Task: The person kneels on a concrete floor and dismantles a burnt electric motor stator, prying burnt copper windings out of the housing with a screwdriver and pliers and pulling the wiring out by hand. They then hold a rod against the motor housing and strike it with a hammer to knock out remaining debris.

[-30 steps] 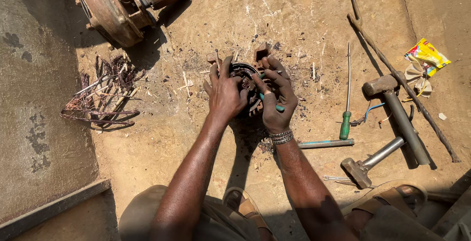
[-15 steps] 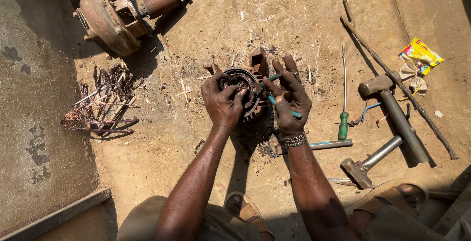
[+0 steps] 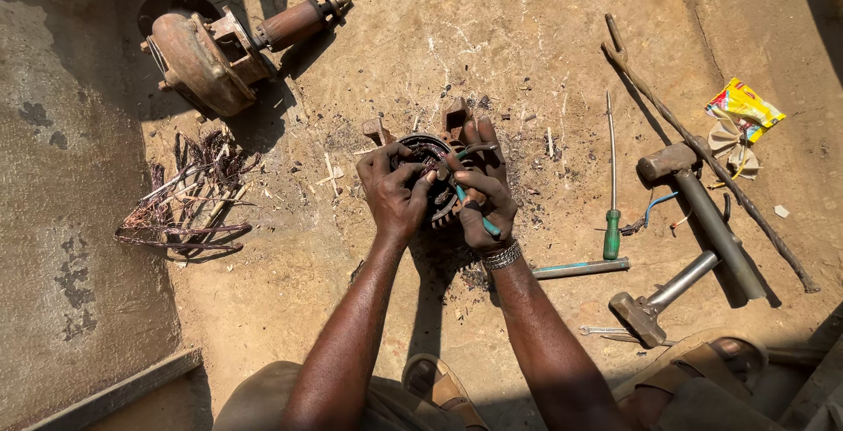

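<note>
Hands (image 3: 439, 198) on round motor stator (image 3: 428, 152)

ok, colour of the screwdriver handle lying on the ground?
Green; the screwdriver lies right of the hands, clearest in the head view.

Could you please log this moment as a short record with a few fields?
Setting: dirt ground, sunlit
Left hand: grips the round stator
Right hand: holds green-handled pliers at the stator
Left of hands: copper wire pile
Upper left: rusty pump
Right of hands: screwdriver, two hammers, long rod
</note>
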Tool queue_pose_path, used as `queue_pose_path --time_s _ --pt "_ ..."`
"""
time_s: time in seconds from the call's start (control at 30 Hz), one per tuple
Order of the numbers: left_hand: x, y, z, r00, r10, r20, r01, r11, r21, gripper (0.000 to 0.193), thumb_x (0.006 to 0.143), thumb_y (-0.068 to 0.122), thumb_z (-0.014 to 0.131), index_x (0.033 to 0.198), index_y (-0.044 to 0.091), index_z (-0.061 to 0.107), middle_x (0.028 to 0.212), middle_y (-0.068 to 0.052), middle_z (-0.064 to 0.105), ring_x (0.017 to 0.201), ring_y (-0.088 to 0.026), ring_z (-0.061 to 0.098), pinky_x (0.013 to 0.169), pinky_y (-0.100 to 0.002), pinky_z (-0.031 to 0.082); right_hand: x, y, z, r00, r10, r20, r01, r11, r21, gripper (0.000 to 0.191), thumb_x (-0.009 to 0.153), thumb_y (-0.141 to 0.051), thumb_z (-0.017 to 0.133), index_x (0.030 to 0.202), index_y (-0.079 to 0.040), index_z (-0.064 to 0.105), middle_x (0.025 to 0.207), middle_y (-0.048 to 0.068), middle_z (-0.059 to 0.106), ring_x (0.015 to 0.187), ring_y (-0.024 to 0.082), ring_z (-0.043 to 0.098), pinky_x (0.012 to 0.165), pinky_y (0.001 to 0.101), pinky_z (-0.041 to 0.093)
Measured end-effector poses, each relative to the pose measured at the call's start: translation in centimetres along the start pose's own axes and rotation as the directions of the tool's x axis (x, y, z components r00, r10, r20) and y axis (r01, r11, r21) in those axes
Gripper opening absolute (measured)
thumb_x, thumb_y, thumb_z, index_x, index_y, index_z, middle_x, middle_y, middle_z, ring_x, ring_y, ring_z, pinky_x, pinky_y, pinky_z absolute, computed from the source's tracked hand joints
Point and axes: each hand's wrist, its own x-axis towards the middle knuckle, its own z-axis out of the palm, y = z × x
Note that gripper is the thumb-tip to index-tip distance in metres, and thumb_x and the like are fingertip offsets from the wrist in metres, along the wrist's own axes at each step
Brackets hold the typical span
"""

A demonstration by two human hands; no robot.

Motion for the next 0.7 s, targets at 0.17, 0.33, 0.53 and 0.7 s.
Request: queue_pose_path --time_s 0.17,0.33,0.53,0.7 --pt "0.1 0.0 -0.3 1.000 0.020 0.012 -0.019 0.999 -0.046 0.009 0.081 0.019 0.083 0.086 0.011 0.081 0.117 -0.007 0.060 0.124 -0.031 0.041 0.104 -0.048 0.042 0.2 0.5 0.1 0.994 -0.036 0.101 0.048 0.991 -0.121 0.047 0.097 0.006 0.047 0.140 -0.011 0.049 0.171 0.016 0.020 0.164 0.034 0.022 0.129 0.0530 0.043" --pt "0.1 0.1 -0.4 0.999 0.044 -0.014 -0.045 0.998 -0.046 0.011 0.080 0.018 0.083 0.080 0.008 0.079 0.109 -0.006 0.058 0.117 -0.029 0.043 0.101 -0.047 0.042 -0.7 2.0 0.7 0.999 -0.047 0.021 0.049 0.994 -0.095 0.037 0.104 -0.007 0.054 0.138 -0.015 0.045 0.165 0.013 0.028 0.161 0.032 0.029 0.128 0.0493 0.044" --pt "-0.1 0.3 -0.5 0.999 0.026 -0.026 -0.028 0.998 -0.064 0.012 0.082 0.018 0.082 0.078 0.008 0.077 0.107 -0.007 0.057 0.117 -0.028 0.044 0.100 -0.047 0.040 -1.7 4.0 1.6 0.996 -0.027 -0.082 0.040 0.987 0.157 0.033 0.107 -0.018 0.059 0.134 -0.021 0.042 0.153 0.009 0.042 0.149 0.026 0.046 0.117 0.0434 0.055" --pt "0.1 0.7 -0.7 0.999 0.039 -0.018 -0.040 0.998 -0.049 0.014 0.083 0.020 0.081 0.077 0.009 0.077 0.108 -0.006 0.057 0.119 -0.028 0.044 0.103 -0.049 0.037 -0.5 2.6 1.2 0.972 0.161 -0.174 -0.135 0.979 0.151 0.073 0.103 -0.020 0.073 0.156 -0.019 0.024 0.146 0.015 0.048 0.134 0.025 0.054 0.099 0.0398 0.058"
